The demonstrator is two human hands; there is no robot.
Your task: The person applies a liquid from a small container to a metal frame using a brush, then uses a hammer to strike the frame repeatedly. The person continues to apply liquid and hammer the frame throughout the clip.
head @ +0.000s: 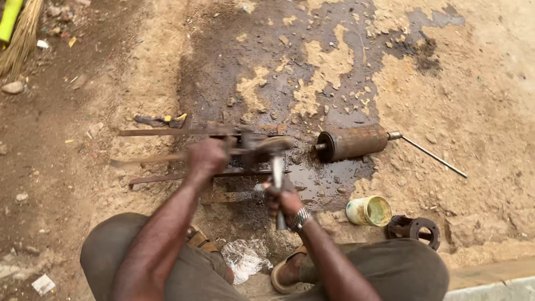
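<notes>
A: Where's the hammer (277, 167) right now?

B: In the right hand (285, 204), fist clenched round the shaft, head up over the metal part (248, 149). The head is blurred, so it's moving fast.

A: And the left hand (207, 156)?

B: Closed on the bars (167, 159) just left of the hammer head, pinning the work to the ground. I can't tell exactly which bar the grip has.

A: That's close.

B: Too close, I'd say. A glancing blow could slide off toward those knuckles. The ground under both hands is dark and wet with oil (312, 184), so the part could skid when struck.

A: The shaft?

B: If the oil has reached the palm, the hammer could twist or slip out.

A: Anything else near?

B: A rusty cylinder (352, 142) lies just right of the hammer head, its rod pointing away. A yellow cup (369, 210) sits right of the right hand; a wild swing might tip it. Sandalled feet (287, 271) sit just below both hands, bare to flying chips.
</notes>
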